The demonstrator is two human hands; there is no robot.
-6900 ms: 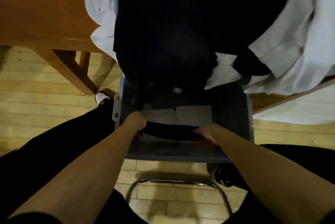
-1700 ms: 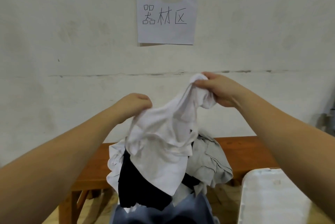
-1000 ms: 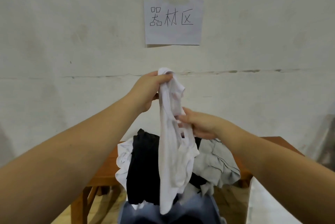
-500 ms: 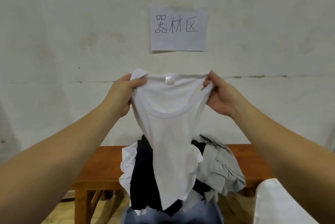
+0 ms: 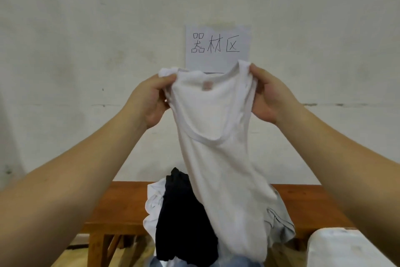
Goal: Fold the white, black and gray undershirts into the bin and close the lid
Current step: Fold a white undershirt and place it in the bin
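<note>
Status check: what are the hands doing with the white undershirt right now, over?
Left hand and right hand each grip a shoulder strap of the white undershirt, held up unfolded. Black and gray shirts piled on the wooden bench. Nothing in the way.

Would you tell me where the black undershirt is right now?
In the head view, the black undershirt lies low at centre on the bench, left of the held white undershirt.

Between the hands, the white undershirt [image 5: 218,147] is thin, matt knit cloth. Below them, the counter [image 5: 121,204] is smooth reddish wood; above, matt paper [image 5: 217,47] on rough plaster wall [image 5: 86,28].
</note>
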